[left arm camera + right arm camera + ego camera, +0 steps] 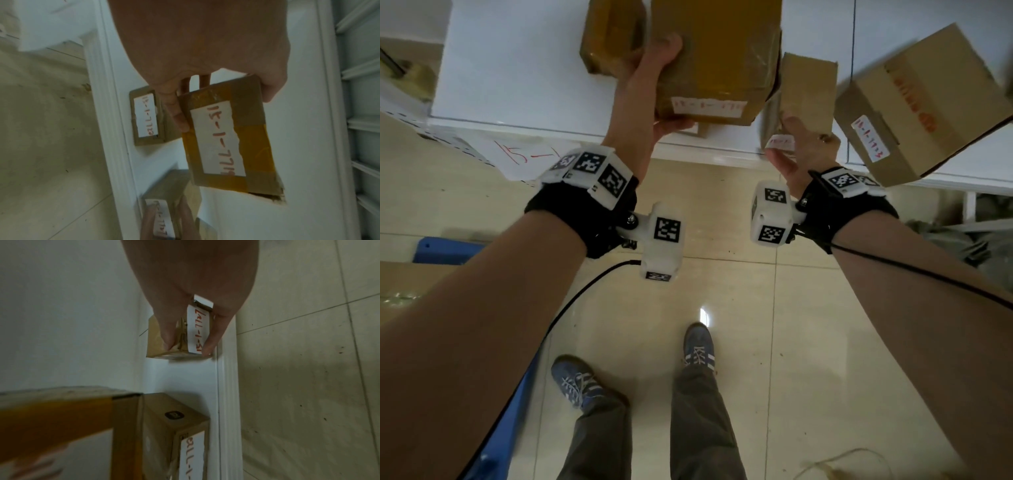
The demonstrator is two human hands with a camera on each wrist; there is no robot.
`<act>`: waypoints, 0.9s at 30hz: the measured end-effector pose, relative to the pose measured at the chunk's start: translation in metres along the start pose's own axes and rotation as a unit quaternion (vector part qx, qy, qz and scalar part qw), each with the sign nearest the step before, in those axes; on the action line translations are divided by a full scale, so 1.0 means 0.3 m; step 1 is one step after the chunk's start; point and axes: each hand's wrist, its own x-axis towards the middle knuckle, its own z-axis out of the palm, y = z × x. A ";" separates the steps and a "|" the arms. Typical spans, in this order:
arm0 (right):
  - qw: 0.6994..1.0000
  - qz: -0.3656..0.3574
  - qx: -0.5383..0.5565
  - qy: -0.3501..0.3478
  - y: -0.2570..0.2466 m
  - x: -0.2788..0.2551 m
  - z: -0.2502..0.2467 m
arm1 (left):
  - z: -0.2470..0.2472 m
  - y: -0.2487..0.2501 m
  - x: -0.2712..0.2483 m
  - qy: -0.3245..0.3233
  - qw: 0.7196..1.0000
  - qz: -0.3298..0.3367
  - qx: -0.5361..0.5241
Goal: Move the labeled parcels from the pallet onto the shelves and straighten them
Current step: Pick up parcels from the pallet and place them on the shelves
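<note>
Left hand (654, 92) has its grip clamped on the big taped box (717, 58) above the white shelf (517, 68), and right hand (803, 154) pinches the small box (808, 92) (label facing us) at three o'clock, by the shelf's front edge.

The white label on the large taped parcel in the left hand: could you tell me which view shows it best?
The left wrist view: the label faces the camera, large, its red handwriting sharp. The head view shows that label small and blurred on the large taped parcel that the left hand holds. The right wrist view shows only a blurred corner of the parcel.
</note>
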 end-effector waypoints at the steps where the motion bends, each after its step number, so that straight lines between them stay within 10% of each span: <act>1: 1.000 -0.006 -0.008 -0.005 -0.008 0.015 -0.008 | 0.026 -0.004 0.009 -0.006 1.000 -0.003 0.002; 19: 0.998 -0.058 -0.005 0.011 -0.143 0.219 -0.222 | 0.314 -0.184 0.125 -0.004 0.993 -0.103 0.063; 27: 0.998 0.055 0.027 0.020 -0.079 0.176 -0.373 | 0.370 -0.239 0.183 0.022 0.986 -0.135 0.099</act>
